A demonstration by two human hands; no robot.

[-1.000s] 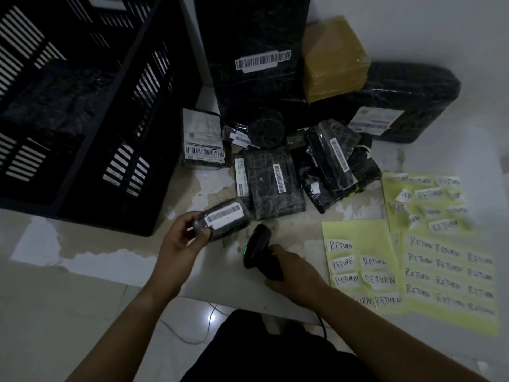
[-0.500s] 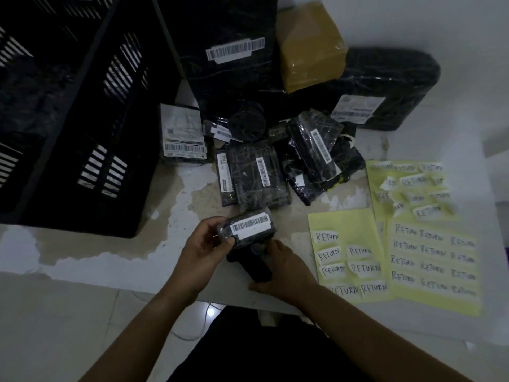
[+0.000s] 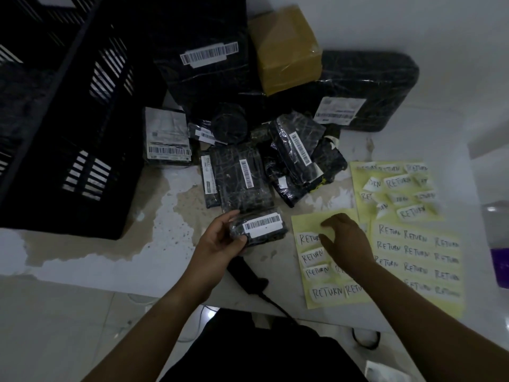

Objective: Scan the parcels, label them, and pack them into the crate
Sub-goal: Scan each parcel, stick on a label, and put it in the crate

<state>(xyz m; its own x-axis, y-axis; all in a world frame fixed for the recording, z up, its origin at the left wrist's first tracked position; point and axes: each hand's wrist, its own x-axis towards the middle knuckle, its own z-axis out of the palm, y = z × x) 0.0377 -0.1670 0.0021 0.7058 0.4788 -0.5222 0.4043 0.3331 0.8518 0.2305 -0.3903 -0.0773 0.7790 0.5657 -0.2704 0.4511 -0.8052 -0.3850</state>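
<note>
My left hand [image 3: 220,241] grips a small black wrapped parcel [image 3: 271,232] with a white barcode label facing up, just above the table's front edge. My right hand [image 3: 344,241] hovers over the nearest yellow sheet of RETURN stickers [image 3: 305,224], fingers spread and curved downward, holding nothing. The black barcode scanner [image 3: 245,277] lies on the table below my left hand, its cable running off the front edge. The black slatted crate [image 3: 68,150] stands at the left. A pile of black wrapped parcels [image 3: 245,183] lies behind my hands.
A brown taped box [image 3: 286,48] and two large black parcels [image 3: 366,86] rest against the back wall. Two more yellow RETURN sticker sheets [image 3: 416,255] lie at the right. A purple object [image 3: 500,266] sits at the right edge. The tabletop has worn, stained patches.
My right hand put the scanner down on the table and moved right over the sticker sheet. My left hand brought the small parcel right and nearer the table's middle.
</note>
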